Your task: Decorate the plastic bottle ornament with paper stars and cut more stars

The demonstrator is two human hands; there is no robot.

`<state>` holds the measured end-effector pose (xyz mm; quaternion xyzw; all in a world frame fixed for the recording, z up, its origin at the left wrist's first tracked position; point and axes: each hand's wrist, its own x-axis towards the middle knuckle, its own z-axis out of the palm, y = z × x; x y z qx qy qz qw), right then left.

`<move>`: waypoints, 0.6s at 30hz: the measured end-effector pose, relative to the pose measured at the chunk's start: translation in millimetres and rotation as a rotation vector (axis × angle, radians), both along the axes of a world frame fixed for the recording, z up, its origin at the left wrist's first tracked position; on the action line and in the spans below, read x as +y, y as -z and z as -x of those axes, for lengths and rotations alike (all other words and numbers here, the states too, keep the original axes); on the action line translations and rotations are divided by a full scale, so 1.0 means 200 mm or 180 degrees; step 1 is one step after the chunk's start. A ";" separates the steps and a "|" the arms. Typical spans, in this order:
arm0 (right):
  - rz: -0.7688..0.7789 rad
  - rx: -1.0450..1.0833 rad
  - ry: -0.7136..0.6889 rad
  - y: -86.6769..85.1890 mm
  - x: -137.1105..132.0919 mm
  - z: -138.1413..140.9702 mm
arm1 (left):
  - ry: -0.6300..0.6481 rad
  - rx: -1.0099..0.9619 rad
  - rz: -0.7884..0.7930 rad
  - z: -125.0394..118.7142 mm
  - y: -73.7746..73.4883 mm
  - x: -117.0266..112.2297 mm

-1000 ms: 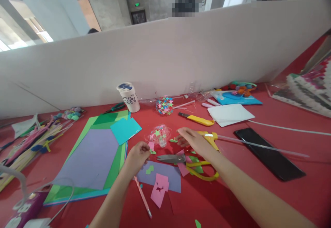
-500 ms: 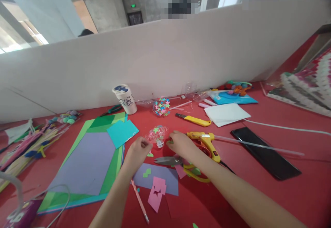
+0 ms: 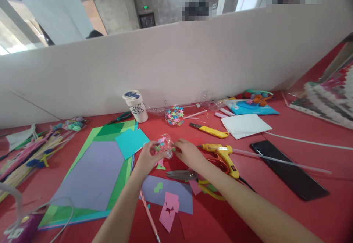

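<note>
Fingers of left hand (image 3: 145, 159) and right hand (image 3: 189, 154) pinch a starred ball (image 3: 163, 145) above the table (image 3: 176, 131). Light, even pressure should avoid denting it.

The red table (image 3: 275, 199) carries a stack of coloured paper sheets (image 3: 93, 173) at the left, with pipe cleaners (image 3: 30, 154) beyond it. A paper cup (image 3: 135, 106) and a star-covered ball (image 3: 174, 115) stand near the far edge. Nearer lie a yellow utility knife (image 3: 209, 130), a white sheet (image 3: 245, 125), a glue gun (image 3: 223, 154), scissors (image 3: 182, 174), pink scraps (image 3: 168, 210) and a black slab (image 3: 289, 171).
</note>
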<state>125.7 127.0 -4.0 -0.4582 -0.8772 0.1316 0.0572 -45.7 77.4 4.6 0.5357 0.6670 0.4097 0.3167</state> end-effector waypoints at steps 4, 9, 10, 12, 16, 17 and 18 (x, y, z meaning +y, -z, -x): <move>-0.0237 -0.0194 0.0038 0.02 0.01 0.03 | -0.0292 0.0132 -0.0075 0.06 0.03 -0.04; -0.0370 -0.0430 0.0049 0.05 0.03 0.07 | -0.0412 0.0286 -0.0279 0.10 0.04 -0.07; -0.0386 -0.0467 0.0047 0.05 0.03 0.08 | -0.0414 0.0309 -0.0316 0.10 0.04 -0.07; -0.0423 -0.0527 0.0005 0.05 0.04 0.08 | -0.0422 0.0345 -0.0375 0.09 0.04 -0.08; -0.0500 -0.0619 -0.0281 0.03 0.03 0.08 | -0.0420 0.0392 -0.0450 0.07 0.05 -0.10; -0.0512 -0.0646 -0.0365 0.03 0.02 0.08 | -0.0413 0.0398 -0.0468 0.06 0.05 -0.11; -0.0517 -0.0677 -0.0443 0.02 0.02 0.08 | -0.0405 0.0404 -0.0487 0.06 0.05 -0.11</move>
